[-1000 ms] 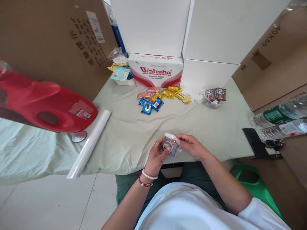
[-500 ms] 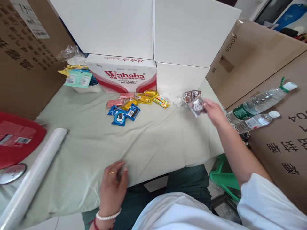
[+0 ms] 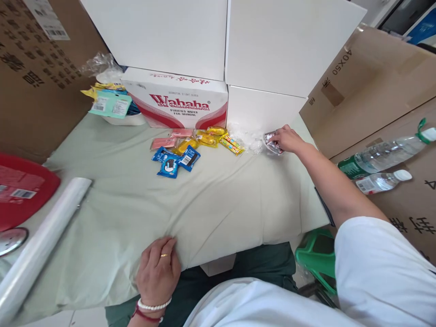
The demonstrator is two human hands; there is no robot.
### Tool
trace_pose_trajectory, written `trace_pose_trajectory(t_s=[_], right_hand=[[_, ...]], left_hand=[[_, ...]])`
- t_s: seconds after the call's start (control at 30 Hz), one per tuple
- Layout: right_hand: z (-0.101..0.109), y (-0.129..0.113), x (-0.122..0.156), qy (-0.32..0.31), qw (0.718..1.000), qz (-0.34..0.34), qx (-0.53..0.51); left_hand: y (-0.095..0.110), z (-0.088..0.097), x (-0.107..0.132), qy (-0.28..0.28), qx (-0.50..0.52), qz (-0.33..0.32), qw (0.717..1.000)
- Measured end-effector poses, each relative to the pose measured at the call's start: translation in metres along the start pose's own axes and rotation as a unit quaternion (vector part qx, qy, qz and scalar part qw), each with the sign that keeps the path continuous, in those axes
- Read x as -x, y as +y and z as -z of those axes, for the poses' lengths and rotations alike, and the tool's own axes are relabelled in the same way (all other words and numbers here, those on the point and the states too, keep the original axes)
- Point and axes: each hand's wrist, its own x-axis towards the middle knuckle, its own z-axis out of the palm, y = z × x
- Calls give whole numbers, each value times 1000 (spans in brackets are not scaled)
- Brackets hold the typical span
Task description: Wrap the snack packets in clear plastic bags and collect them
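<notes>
My right hand [image 3: 288, 138] reaches to the far right of the table and is closed on a small clear packet with dark snack wrappers [image 3: 271, 142], set down beside crumpled clear plastic [image 3: 245, 138]. My left hand [image 3: 158, 270] rests palm down on the pale green cloth [image 3: 204, 200] at the table's near edge, fingers lying flat, holding nothing. Several snack packets lie in a group at the middle back: blue ones [image 3: 175, 162], yellow ones [image 3: 206, 138] and pink ones [image 3: 172, 138].
A Wahaha carton [image 3: 175, 102] and white boxes [image 3: 265, 50] stand along the back. Brown cardboard boxes flank both sides. A roll of clear film [image 3: 41, 247] and a red object [image 3: 20, 195] lie at left. Two water bottles [image 3: 384, 165] lie on the right box. A green stool [image 3: 315, 259] stands below.
My right hand carried the small packet from in front of me to the far right and lowered it by the crumpled plastic. My left hand let go and dropped flat onto the cloth.
</notes>
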Motion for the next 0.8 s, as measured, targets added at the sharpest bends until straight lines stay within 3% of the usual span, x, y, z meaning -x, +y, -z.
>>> trace_pose_trajectory(t_s=[0.13, 0.27, 0.33, 0.43, 0.53, 0.63, 0.67, 0.73, 0.8], right_hand=[[-12, 7, 19, 22, 999, 14, 34], [-2, 8, 21, 26, 999, -1, 33], [7, -5, 14, 76, 996, -30, 24], [14, -45, -3, 139, 989, -58, -9], [8, -92, -23, 53, 997, -61, -4], [0, -121, -37, -27, 995, -86, 37], [0, -126, -38, -12, 995, -96, 30], [5, -130, -32, 77, 990, -110, -49], [15, -133, -14, 167, 954, -117, -218]], left_hand=[[0, -1, 2, 19, -2, -4, 1000], [1, -3, 2, 36, 1, -4, 999], [1, -4, 3, 33, 4, -3, 999], [2, -3, 3, 29, 5, 0, 1000], [3, -3, 3, 28, 7, 0, 1000], [4, -2, 3, 24, 17, 12, 999], [4, -2, 4, 24, 29, 20, 999], [3, 1, 4, 22, 73, 43, 996], [3, 6, 3, 17, 140, 91, 986]])
